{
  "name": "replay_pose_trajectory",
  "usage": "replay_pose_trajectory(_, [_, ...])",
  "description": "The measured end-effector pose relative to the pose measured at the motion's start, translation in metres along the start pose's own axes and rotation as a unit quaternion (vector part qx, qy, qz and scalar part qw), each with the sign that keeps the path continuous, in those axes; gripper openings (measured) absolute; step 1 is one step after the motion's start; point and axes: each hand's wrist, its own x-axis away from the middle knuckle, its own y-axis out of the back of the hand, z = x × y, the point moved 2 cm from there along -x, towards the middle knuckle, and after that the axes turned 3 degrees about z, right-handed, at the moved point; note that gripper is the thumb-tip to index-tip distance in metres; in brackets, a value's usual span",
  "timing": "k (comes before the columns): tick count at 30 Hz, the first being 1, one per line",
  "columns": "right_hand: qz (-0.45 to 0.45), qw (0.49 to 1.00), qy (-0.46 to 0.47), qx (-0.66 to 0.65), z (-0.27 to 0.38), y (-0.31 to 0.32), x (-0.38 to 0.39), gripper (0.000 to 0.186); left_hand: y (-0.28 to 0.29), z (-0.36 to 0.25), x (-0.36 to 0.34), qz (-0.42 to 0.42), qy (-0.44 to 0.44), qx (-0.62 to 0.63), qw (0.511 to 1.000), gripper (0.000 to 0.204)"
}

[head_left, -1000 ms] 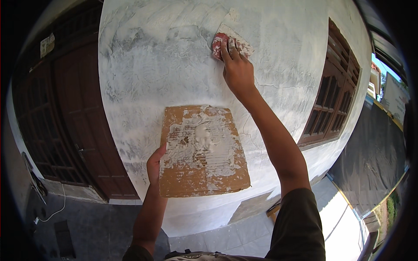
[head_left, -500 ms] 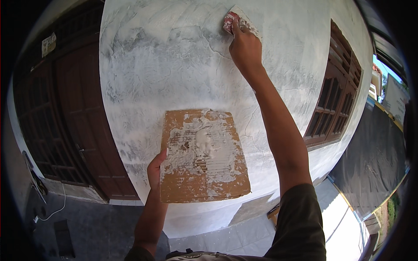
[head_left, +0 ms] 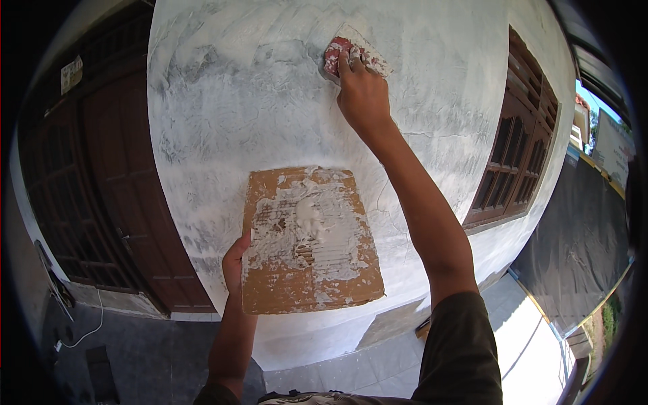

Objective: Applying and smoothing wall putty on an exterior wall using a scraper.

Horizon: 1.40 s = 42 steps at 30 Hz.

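Note:
My left hand [head_left: 234, 262] grips the left edge of a flat piece of brown cardboard [head_left: 270, 293], its thumb on top and the other fingers hidden beneath. White filler paste [head_left: 310, 219] is smeared over the cardboard, thickest near its middle. Up on the wall, my right hand [head_left: 363, 91] is closed round a putty knife [head_left: 368, 50] with a red, paste-spattered grip and a pale, coated blade. The blade lies against or very close to the wall [head_left: 270, 128], whose surface shows white and grey streaks and cracks.
A dark brown door [head_left: 135, 182] stands on the left, with a white cable [head_left: 91, 331] on the dark floor below. At right is a brown-framed window [head_left: 516, 148]. Beyond it hangs a black sheet [head_left: 574, 236]. Pale tiles [head_left: 378, 368] lie along the wall's foot.
My right hand has moved the putty knife down and a little left across the wall. The cardboard in my left hand has shifted slightly left with the view.

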Motion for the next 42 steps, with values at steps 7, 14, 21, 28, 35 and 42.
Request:
replay_pose_trajectory(7, [0.016,0.997,0.034,-0.068,0.033,0.022,0.037,0.051,0.002,-0.009,0.008,0.009,-0.002,-0.008,1.000,0.038])
replay_pose_trajectory(14, [-0.057,0.990,-0.063,-0.112,0.009,0.029,0.007,0.053,0.008,-0.009,0.014,-0.020,0.009,-0.026,0.999,0.037])
replay_pose_trajectory(21, [-0.007,0.999,-0.003,-0.044,0.013,-0.001,-0.017,0.049,0.001,-0.015,0.012,0.034,0.017,0.005,0.999,0.039])
replay_pose_trajectory(28, [0.010,1.000,0.016,-0.019,0.021,0.006,0.002,0.048,0.004,-0.006,0.015,0.013,0.009,-0.004,1.000,0.039])
replay_pose_trajectory(35, [0.013,0.998,0.046,-0.039,0.025,0.023,0.027,0.051,0.001,-0.010,0.004,0.020,0.011,-0.013,1.000,0.038])
replay_pose_trajectory(42, [-0.078,0.987,-0.065,-0.125,-0.014,0.036,0.000,0.053,-0.009,-0.007,0.009,-0.010,0.000,-0.032,0.999,0.037])
